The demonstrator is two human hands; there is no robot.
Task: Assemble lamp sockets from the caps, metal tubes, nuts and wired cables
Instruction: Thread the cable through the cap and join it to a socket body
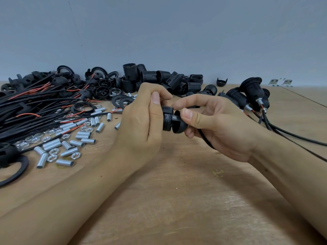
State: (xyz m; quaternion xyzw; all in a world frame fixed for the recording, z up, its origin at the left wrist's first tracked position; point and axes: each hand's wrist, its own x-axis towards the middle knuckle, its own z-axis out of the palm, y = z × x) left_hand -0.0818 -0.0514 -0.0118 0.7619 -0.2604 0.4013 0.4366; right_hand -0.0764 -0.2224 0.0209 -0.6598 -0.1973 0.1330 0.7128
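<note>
At the centre of the wooden table, just above its surface, 2 bare hands meet around 1 black lamp socket. Left hand wraps its curled fingers around the threaded socket body, with the thumb lying along the top. Right hand pinches the rounded black cap between thumb and forefinger, pressed against the end of the threaded body; whether the 2 parts are fully joined I cannot tell. A black cable leaves the cap and runs under the right palm toward 5 o'clock.

Toward 9 o'clock from the hands lies a thick bundle of black wired cables with red leads showing. Just below that bundle, at about 8 o'clock, silver metal tubes and hex nuts are scattered together, some touching. At 11 o'clock sits a heap of loose black caps and rings. At 12 o'clock, against the grey wall, threaded socket bodies are piled. At 2 o'clock, finished sockets with cables attached lie side by side, their cables trailing off toward 4 o'clock. A lone black cap stands near the wall between the pile and the finished sockets.
</note>
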